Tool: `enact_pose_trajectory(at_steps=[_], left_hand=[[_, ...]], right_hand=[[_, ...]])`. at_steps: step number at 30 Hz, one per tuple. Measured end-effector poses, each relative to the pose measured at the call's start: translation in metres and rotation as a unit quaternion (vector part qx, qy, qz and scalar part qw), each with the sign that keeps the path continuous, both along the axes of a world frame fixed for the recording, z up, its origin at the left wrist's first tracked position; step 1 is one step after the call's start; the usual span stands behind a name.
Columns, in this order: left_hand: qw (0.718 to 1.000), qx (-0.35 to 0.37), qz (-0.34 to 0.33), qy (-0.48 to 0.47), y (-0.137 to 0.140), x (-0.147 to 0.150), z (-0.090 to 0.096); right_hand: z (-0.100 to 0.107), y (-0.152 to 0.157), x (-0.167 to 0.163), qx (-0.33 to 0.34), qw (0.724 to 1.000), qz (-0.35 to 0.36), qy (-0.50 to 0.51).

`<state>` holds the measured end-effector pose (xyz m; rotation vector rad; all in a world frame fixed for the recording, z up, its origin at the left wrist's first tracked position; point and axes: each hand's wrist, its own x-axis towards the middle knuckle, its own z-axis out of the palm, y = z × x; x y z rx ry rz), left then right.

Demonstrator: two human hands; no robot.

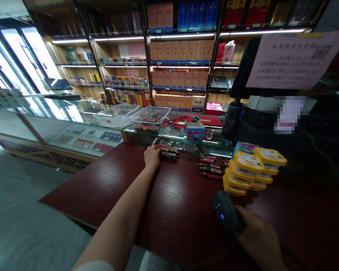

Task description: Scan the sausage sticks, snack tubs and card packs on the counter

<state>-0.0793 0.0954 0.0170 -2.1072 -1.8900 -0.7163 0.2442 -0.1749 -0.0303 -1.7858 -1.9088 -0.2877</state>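
Two clear, rigid plastic bins [109,119] stand side by side on the glass counter [172,132]. Your left hand [151,157] touches the left end of one group of slim, glossy packs [169,151] at the back of the smooth, wood-grained table [101,180]; you cannot tell whether its fingers are clamped on them. One small box [194,132], blue and square-cornered, sits on the glass. Next comes one pile [214,166] of similar long packs, about five layers. Your right hand [257,233] has its fingers clamped round one rounded black scanner [226,210], near two stacks of yellow-lidded tubs [247,162], their full number hidden.
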Motion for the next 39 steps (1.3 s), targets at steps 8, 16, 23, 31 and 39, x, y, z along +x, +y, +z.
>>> enact_pose_trajectory(at_steps=[8, 16, 23, 31, 39], left_hand=[[0.999, -0.015, -0.026, -0.019, -0.04, 0.019, 0.01], [0.944, -0.044, -0.181, -0.274, -0.084, 0.054, -0.019], [0.914, -0.034, -0.253, -0.314, -0.094, 0.06, -0.039], [0.919, 0.021, -0.203, -0.336, -0.097, 0.057, -0.036], [0.927, 0.031, -0.177, -0.33, -0.097, 0.057, -0.036]], right_hand=[[0.001, -0.001, 0.0, 0.01, 1.0, -0.001, -0.002], [0.005, -0.004, -0.001, 0.019, 1.0, 0.017, 0.015], [0.016, -0.003, -0.003, -0.022, 0.999, 0.009, 0.041], [0.049, -0.006, -0.029, -0.091, 0.937, 0.091, 0.324], [0.069, -0.008, -0.054, -0.123, 0.907, 0.13, 0.38]])
